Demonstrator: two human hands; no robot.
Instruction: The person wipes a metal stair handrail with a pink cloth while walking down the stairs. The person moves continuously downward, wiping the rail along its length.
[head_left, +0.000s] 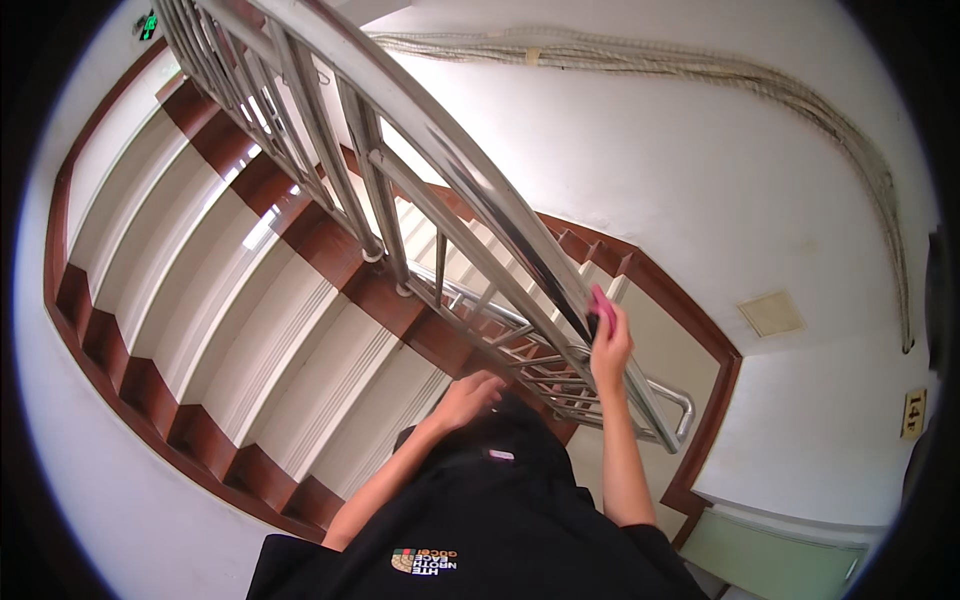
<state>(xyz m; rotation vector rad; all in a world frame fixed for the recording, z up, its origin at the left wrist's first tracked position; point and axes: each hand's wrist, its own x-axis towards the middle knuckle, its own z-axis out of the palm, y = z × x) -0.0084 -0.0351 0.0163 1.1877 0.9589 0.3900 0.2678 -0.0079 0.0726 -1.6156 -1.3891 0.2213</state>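
Observation:
My right hand (613, 349) is raised at the polished metal handrail (480, 191), holding a pink cloth (602, 309) against the rail's upper surface. Something small and dark shows between that hand and the rail; I cannot tell what it is. My left hand (471, 399) hangs in front of my dark clothing with its fingers slightly bent, touching neither the rail nor the cloth, and nothing shows in it. Metal balusters (360, 172) stand below the handrail, their feet on the dark red stone edging (375, 300) of the stairs.
Pale stair treads (277, 360) rise at the left, edged in dark red. Beyond the railing, a lower flight (431, 232) leads down. A bundle of cables (675, 71) runs along the white wall, which bears a square cover plate (771, 313). A pale green door (772, 551) is at lower right.

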